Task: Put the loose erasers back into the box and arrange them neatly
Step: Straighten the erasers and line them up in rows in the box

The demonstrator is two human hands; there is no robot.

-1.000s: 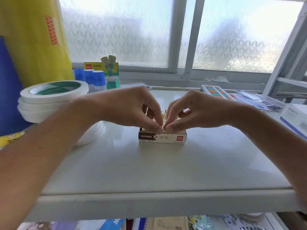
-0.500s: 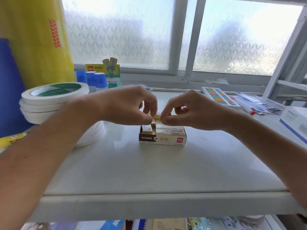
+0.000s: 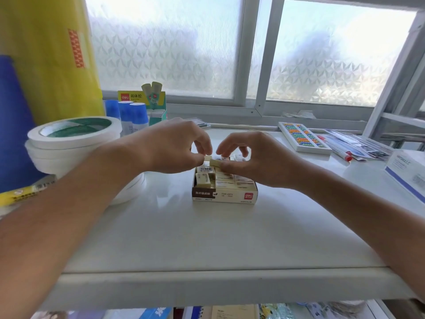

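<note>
A small open cardboard eraser box (image 3: 224, 196) with a brown and white front sits in the middle of the white shelf (image 3: 207, 238). Several cream erasers (image 3: 203, 179) lie in rows inside it. Just above the box's back half, my left hand (image 3: 170, 146) and my right hand (image 3: 250, 157) meet, and both pinch one cream eraser (image 3: 215, 162) between thumbs and fingertips. That eraser hangs slightly above the others. My right hand hides the box's far right part.
A stack of white tape rolls (image 3: 73, 143) stands at the left, with blue-capped glue sticks (image 3: 132, 113) and a glue display box (image 3: 142, 97) behind. A bead abacus (image 3: 301, 137), pens and papers lie at the right, and a white box (image 3: 407, 173) at the right edge.
Both hands have lifted from the box's front edge and shifted toward its back. The rows of erasers in the box's front are now uncovered, and one eraser is held between the fingertips.
</note>
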